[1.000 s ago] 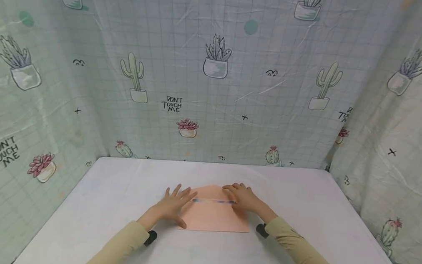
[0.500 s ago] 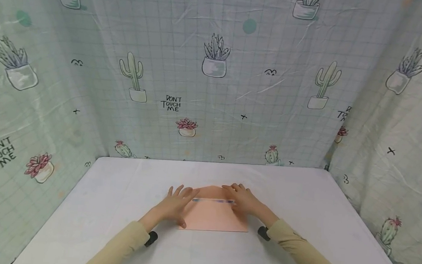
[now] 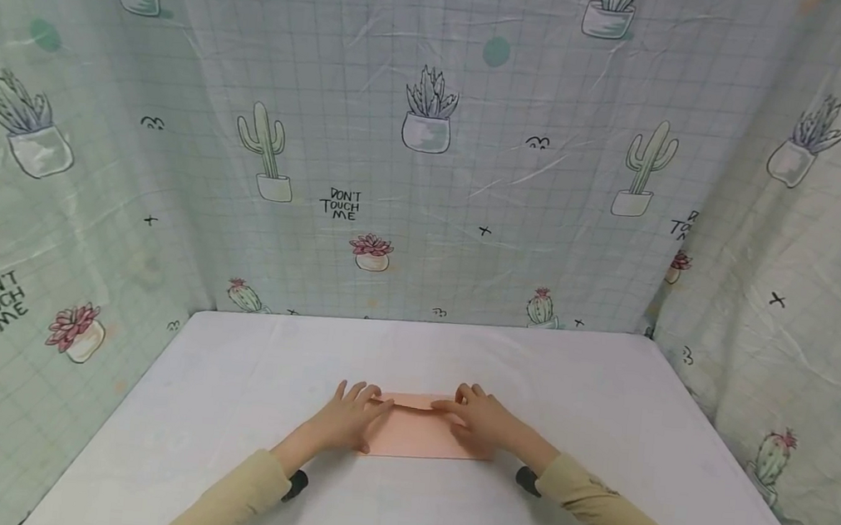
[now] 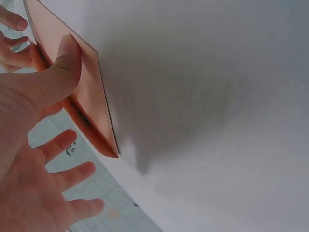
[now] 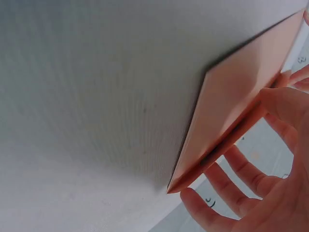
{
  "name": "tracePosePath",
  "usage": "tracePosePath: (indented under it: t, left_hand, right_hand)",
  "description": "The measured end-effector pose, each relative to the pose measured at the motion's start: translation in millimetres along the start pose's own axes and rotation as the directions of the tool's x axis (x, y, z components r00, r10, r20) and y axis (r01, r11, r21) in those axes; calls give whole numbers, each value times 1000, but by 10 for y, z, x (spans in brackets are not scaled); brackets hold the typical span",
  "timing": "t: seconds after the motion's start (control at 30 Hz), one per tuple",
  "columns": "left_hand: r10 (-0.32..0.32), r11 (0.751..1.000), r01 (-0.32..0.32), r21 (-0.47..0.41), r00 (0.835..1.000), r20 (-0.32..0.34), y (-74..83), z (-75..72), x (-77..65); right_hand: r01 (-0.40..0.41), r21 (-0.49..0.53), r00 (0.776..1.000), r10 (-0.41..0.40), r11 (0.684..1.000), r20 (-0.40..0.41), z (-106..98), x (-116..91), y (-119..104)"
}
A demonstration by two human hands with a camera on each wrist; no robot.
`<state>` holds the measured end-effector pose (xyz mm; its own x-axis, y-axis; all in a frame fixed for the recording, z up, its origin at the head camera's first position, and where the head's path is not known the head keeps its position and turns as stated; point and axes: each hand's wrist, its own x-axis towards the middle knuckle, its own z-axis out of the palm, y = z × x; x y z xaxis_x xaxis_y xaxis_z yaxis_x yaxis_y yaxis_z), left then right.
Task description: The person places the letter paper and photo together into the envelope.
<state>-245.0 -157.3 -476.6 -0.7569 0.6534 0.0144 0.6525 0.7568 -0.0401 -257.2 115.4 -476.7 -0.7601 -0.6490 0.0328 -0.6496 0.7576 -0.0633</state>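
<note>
A peach-coloured paper envelope (image 3: pixel 416 441) lies on the white table, its long edge toward me. Its flap (image 3: pixel 412 399) is bent over toward the body, with a dark gap along the fold. My left hand (image 3: pixel 337 422) is at the left end; in the left wrist view its thumb presses the envelope's face (image 4: pixel 92 96), the index finger is behind the flap and the other fingers spread out. At the right end, my right hand (image 3: pixel 487 423) holds the flap, thumb at the opening in the right wrist view, several fingers behind the flap edge (image 5: pixel 244 126).
The white table (image 3: pixel 245 381) stretches around the envelope on all sides. A curtain (image 3: pixel 427 188) printed with potted cacti hangs behind the table and along both sides. Dark wrist devices (image 3: pixel 295 486) show under both sleeves.
The flap stood up, pointing away from me, with a blue strip showing along its base; it is now bent down toward me and the strip is covered. Both hands' fingers have come nearer with it.
</note>
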Motion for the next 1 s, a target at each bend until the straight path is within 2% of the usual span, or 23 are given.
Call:
tracePosePath:
  t: [0.2,0.37,0.5,0.7,0.83,1.0]
  left_hand:
    - [-3,998,8,-60,997,80,62,2,-17]
    - [-14,1000,16,-25,997,71,126,42,9]
    - [-41,999,43,-30,997,64,147,69,20]
    - [-98,992,106,-68,989,112,132,58,9]
    - [-103,990,114,-77,986,132,130,29,7]
    - [-100,991,111,-81,987,127,153,41,8]
  right_hand:
    - [3,-127,997,6,992,73,2,-26,-108]
    - [12,-122,994,1,992,108,16,19,-190]
    - [15,-128,990,3,992,138,54,52,-230]
    - [-4,-107,989,20,994,145,84,73,-230]
    - [-38,-86,987,51,996,154,91,67,-202]
    - [-44,-50,985,52,998,166,84,11,-180]
